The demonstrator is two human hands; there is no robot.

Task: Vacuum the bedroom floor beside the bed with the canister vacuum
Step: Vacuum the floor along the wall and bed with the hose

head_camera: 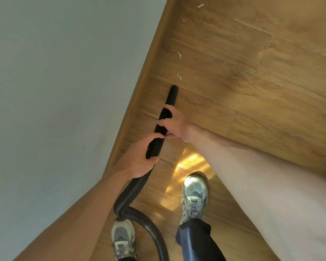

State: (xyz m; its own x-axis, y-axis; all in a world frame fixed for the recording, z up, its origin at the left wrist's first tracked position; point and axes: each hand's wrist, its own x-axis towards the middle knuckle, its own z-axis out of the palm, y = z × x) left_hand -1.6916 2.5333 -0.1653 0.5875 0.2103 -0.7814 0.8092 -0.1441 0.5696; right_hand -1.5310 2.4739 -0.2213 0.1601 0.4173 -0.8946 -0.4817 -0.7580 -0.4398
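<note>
A black ribbed vacuum hose (pixel 134 193) runs from between my feet up to a smooth black nozzle (pixel 172 95) whose tip rests on the wooden floor (pixel 252 81). My left hand (pixel 137 161) grips the ribbed part lower down. My right hand (pixel 174 123) holds the hose just behind the nozzle. Several small white paper scraps lie on the floor ahead of the nozzle, the nearest scrap (pixel 179 76) a little beyond its tip. The canister itself is out of view.
A pale grey-green wall (pixel 55 81) fills the left side, with a wooden skirting board (pixel 149 63) along its foot. My two feet in grey trainers (pixel 194 196) stand on the floor; the hose loops by the left shoe (pixel 122 238).
</note>
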